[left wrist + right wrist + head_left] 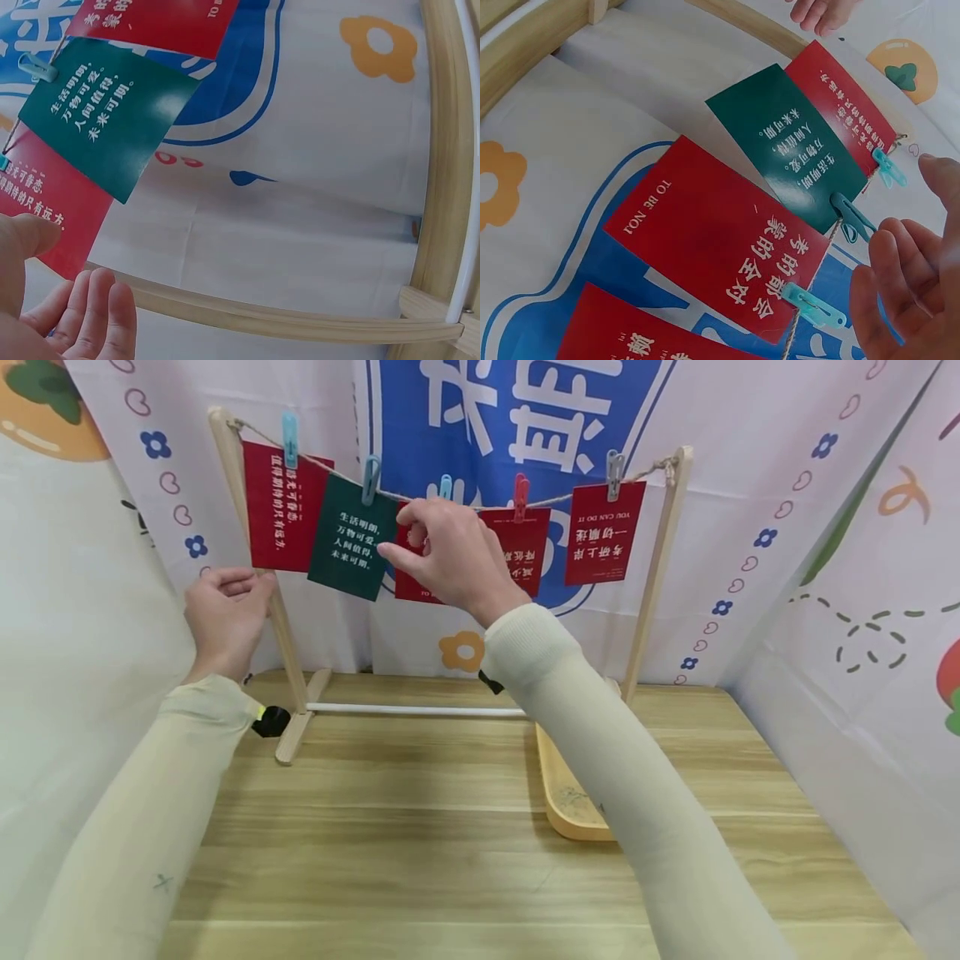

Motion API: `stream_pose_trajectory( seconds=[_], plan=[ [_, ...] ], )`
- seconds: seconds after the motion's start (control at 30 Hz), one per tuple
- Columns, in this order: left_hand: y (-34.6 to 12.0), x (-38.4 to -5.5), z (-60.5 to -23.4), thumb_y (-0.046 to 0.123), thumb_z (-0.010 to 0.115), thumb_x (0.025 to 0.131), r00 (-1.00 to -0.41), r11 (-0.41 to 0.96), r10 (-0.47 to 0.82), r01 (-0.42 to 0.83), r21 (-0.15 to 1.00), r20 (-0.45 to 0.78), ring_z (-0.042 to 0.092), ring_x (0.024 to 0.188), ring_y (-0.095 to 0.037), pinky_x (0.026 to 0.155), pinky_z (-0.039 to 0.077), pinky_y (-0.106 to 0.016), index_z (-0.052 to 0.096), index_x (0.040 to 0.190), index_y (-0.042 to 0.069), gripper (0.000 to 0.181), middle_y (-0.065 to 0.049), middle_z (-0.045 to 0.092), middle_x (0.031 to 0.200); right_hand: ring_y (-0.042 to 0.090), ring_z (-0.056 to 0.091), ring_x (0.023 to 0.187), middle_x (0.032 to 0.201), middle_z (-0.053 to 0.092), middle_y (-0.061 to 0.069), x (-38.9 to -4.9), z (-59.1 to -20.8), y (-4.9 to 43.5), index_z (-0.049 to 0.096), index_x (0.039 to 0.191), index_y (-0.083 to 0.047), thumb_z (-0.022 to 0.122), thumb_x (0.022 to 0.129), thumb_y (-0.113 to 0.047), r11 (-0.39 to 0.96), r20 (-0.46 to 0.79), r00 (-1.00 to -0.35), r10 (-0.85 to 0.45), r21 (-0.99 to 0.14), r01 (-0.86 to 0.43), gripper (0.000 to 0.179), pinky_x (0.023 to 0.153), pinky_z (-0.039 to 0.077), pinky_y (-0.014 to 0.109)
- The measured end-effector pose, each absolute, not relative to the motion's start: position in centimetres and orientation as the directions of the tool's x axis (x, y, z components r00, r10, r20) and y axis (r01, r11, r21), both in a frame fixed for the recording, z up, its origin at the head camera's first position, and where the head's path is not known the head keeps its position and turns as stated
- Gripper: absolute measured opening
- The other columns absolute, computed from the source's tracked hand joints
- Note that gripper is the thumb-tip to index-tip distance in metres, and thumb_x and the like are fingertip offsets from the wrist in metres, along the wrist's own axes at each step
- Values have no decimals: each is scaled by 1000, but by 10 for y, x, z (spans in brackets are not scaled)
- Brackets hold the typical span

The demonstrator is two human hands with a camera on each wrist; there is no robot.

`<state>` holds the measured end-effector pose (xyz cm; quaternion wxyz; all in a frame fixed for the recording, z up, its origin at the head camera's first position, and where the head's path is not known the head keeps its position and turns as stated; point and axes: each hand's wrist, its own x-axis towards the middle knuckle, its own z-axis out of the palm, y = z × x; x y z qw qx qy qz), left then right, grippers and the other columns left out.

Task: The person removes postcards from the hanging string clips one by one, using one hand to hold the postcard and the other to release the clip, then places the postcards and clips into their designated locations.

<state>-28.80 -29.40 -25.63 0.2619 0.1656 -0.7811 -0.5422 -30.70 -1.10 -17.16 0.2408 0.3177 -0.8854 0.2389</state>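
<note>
place: draped booth | printed cloth walls (720, 502) | wood-grain tabletop (405, 860)

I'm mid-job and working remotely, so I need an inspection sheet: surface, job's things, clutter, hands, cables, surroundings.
Surface: wood-grain table.
Job's things: four red cards and one green card hang by clips from twine strung across a wooden stand.
Clutter: yellow tray, partly hidden behind the right sleeve.
Hands: left hand near the leftmost red card's lower edge, right hand near the clips; neither seen holding anything.
Cables: nothing seen.
Surroundings: printed cloth behind the stand.
</note>
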Motion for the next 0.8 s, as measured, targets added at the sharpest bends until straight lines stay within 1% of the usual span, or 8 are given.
stream_pose_trajectory(
  seconds=[0.13, 0.17, 0.2, 0.3, 0.37, 0.53, 0.67, 0.8],
  plan=[
    [-294, -292, -255, 48, 64, 102, -815, 339, -543, 7, 941, 201, 64, 93, -1, 73, 52, -6, 58, 144, 14, 55, 21, 59, 101, 9, 63, 104, 109, 70, -1, -311, -164, -17, 67, 139, -17, 70, 100, -47, 700, 565, -699, -438, -274, -659, 50, 87, 59, 19],
    [-295, -293, -255, 48, 65, 102, -818, 330, -540, 9, 944, 197, 65, 93, -1, 74, 53, -6, 58, 143, 15, 53, 21, 59, 101, 9, 63, 103, 109, 70, 0, -312, -162, -19, 67, 139, -17, 70, 100, -47, 701, 567, -699, -436, -273, -659, 49, 86, 59, 19],
    [-295, -294, -255, 47, 65, 102, -821, 322, -538, 12, 947, 193, 65, 92, -1, 75, 53, -7, 59, 141, 17, 50, 20, 60, 101, 10, 61, 96, 109, 70, 0, -313, -161, -21, 67, 139, -17, 70, 100, -46, 699, 570, -696, -436, -273, -661, 49, 84, 59, 19],
    [-298, -295, -257, 45, 65, 102, -826, 296, -533, 25, 955, 187, 67, 89, 0, 76, 55, -8, 60, 135, 20, 42, 19, 62, 101, 9, 59, 94, 107, 69, 1, -316, -155, -29, 67, 139, -16, 69, 101, -45, 697, 571, -695, -438, -273, -663, 48, 84, 58, 19],
    [-300, -295, -258, 44, 65, 103, -827, 279, -533, 28, 960, 179, 67, 87, 1, 77, 56, -8, 60, 133, 21, 39, 19, 62, 100, 9, 59, 94, 107, 68, 0, -317, -151, -35, 67, 139, -17, 69, 101, -46, 707, 561, -702, -439, -266, -655, 48, 85, 58, 18],
    [-301, -299, -257, 43, 66, 102, -829, 232, -534, 45, 972, 166, 68, 88, -1, 79, 57, -9, 58, 136, 18, 43, 18, 66, 101, 5, 58, 99, 112, 66, -3, -320, -139, -47, 65, 139, -21, 67, 101, -49, 749, 526, -735, -429, -249, -615, 47, 88, 57, 16],
    [-302, -302, -256, 38, 70, 101, -837, 134, -524, 103, 986, 159, 69, 87, -3, 77, 57, -9, 62, 127, 19, 34, 15, 71, 100, 4, 57, 102, 114, 64, -4, -323, -128, -57, 64, 139, -23, 66, 101, -49, 756, 517, -742, -426, -247, -606, 46, 90, 56, 14],
    [-302, -304, -253, 29, 75, 99, -851, -9, -503, 179, 984, 151, 70, 85, -4, 73, 58, -11, 63, 116, 17, 24, 7, 74, 100, 3, 55, 105, 116, 63, -3, -324, -117, -67, 64, 135, -22, 66, 101, -48, 740, 522, -733, -436, -255, -622, 42, 95, 53, 12]
  ],
)
